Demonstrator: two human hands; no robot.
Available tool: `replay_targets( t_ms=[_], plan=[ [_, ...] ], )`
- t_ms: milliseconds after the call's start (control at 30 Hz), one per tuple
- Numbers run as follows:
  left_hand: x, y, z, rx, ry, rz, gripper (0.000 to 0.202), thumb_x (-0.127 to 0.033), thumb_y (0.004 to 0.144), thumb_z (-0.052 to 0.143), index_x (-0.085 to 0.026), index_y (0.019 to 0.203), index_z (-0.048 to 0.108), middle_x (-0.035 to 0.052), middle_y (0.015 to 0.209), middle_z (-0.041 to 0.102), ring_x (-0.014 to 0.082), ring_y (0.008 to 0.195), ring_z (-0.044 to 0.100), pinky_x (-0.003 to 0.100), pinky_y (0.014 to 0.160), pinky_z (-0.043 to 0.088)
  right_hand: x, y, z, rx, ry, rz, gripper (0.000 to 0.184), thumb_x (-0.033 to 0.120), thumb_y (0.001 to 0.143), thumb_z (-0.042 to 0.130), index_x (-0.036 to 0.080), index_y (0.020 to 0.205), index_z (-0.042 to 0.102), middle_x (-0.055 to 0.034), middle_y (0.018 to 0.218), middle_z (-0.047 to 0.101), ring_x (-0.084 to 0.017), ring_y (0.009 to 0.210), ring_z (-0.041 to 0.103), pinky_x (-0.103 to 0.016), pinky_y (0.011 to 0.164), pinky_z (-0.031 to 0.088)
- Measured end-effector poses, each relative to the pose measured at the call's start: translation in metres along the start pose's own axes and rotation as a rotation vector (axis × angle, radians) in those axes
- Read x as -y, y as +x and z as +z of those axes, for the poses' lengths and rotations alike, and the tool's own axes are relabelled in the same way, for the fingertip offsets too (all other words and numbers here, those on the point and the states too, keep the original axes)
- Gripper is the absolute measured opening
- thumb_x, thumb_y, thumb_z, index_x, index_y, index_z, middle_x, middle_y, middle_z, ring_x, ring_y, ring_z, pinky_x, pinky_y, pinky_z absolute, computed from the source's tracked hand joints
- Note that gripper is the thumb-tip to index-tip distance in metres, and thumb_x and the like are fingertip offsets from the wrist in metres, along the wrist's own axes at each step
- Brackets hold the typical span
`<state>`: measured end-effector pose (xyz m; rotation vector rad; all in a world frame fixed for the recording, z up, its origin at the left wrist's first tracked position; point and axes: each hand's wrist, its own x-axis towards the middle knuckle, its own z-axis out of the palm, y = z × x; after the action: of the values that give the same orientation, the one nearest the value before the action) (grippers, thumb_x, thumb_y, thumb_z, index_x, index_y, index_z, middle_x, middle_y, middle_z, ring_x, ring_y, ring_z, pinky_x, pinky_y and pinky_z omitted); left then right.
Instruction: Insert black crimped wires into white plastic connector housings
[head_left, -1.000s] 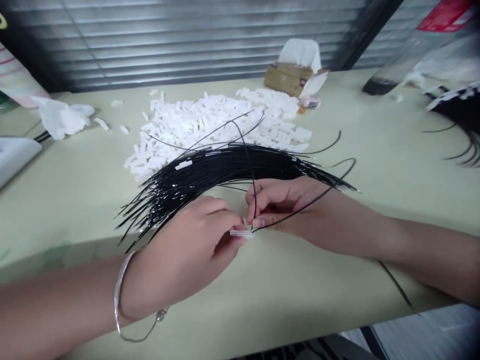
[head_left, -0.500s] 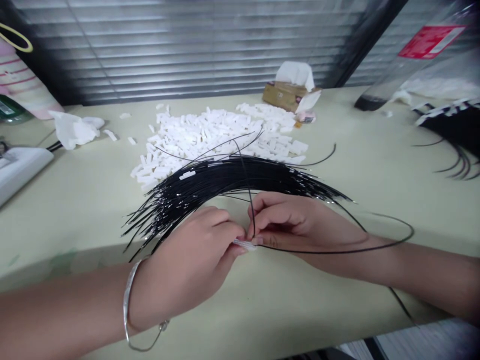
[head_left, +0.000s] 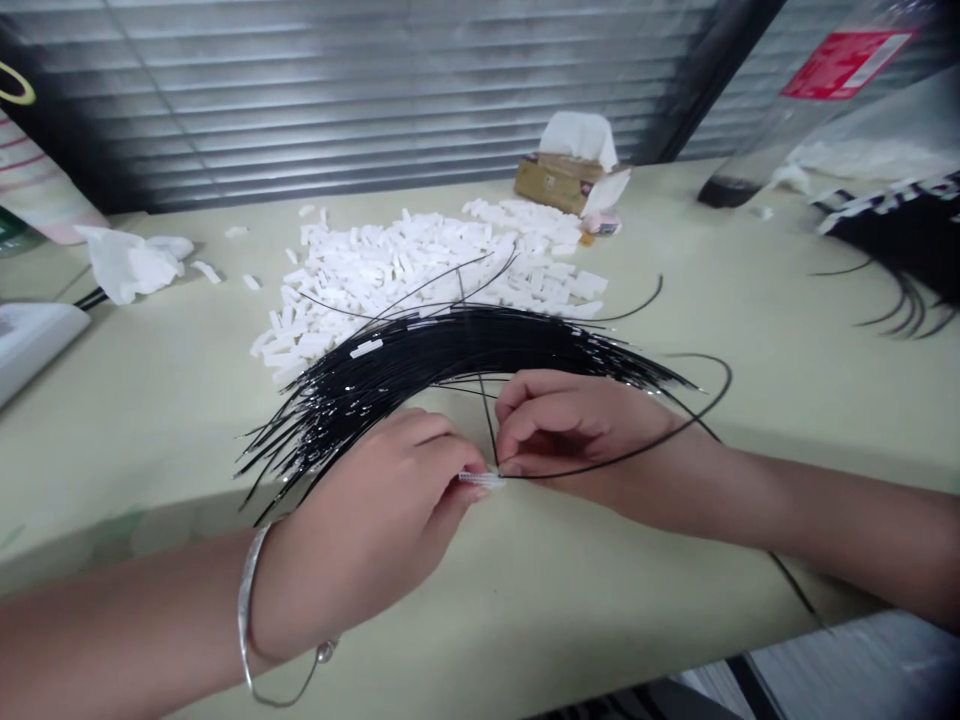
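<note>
My left hand (head_left: 375, 520), a silver bangle on its wrist, pinches a small white plastic connector (head_left: 480, 479) between thumb and fingers. My right hand (head_left: 577, 430) is closed in a pinch on a thin black wire (head_left: 637, 450), holding its end at the connector's right end. The wire loops out to the right and back. Just behind both hands lies an arched bundle of many black wires (head_left: 450, 350) with shiny tips. Beyond it a heap of white connectors (head_left: 420, 260) covers the pale table (head_left: 150, 400).
A tissue box (head_left: 566, 175) stands behind the heap. A crumpled tissue (head_left: 131, 262) and a white device (head_left: 30, 335) lie at the left. More black wires (head_left: 907, 290) and a clear plastic bag (head_left: 847, 110) sit at the right. The table's front edge runs just below my hands.
The loop of the held wire has swung up from the table and shrunk toward the bundle. Both hands stay together at the connector; the view has shifted slightly.
</note>
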<state>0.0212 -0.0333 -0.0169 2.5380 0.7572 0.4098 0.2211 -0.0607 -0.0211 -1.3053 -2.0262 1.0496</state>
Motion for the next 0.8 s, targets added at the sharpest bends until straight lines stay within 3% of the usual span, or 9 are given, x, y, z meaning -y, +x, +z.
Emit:
replay_targets(
  t_ms=[200,567,700,800],
  plan=[
    [-0.001,0.002,0.000,0.004,0.061,0.029,0.016,-0.013,0.085,0.052,-0.013,0.074,0.064,0.0044,0.074,0.061,0.0182,0.071,0.056,0.030,0.064,0.046,0.002,0.004,0.000,0.033,0.021,-0.101,0.012,0.027,0.084,0.055,0.018,0.077,0.059,-0.0016,0.083,0.052,-0.010,0.068,0.053,-0.024,0.056,0.041],
    [0.000,0.000,0.002,0.028,0.109,0.039,0.016,-0.016,0.088,0.048,-0.015,0.084,0.064,0.0057,0.083,0.063,0.0205,0.079,0.057,0.035,0.073,0.047,0.001,0.004,0.005,0.019,-0.169,-0.220,0.016,0.023,0.087,0.046,0.019,0.074,0.053,-0.0020,0.079,0.054,-0.012,0.071,0.050,-0.024,0.060,0.041],
    [-0.001,0.000,0.001,0.000,0.059,0.019,0.014,-0.012,0.085,0.051,-0.015,0.084,0.064,0.0052,0.082,0.064,0.0193,0.079,0.058,0.034,0.074,0.049,0.001,0.007,-0.011,0.041,-0.163,-0.139,0.016,0.028,0.087,0.046,0.019,0.077,0.055,-0.0015,0.081,0.055,-0.012,0.070,0.052,-0.024,0.059,0.041],
    [0.000,0.000,0.001,-0.014,0.013,0.006,0.013,-0.011,0.084,0.052,-0.015,0.085,0.065,0.0046,0.085,0.065,0.0176,0.082,0.059,0.031,0.076,0.049,-0.003,0.012,-0.030,-0.079,-0.335,-0.034,0.015,0.034,0.080,0.055,0.019,0.081,0.058,-0.0019,0.077,0.053,-0.013,0.064,0.048,-0.027,0.057,0.038]
  ],
)
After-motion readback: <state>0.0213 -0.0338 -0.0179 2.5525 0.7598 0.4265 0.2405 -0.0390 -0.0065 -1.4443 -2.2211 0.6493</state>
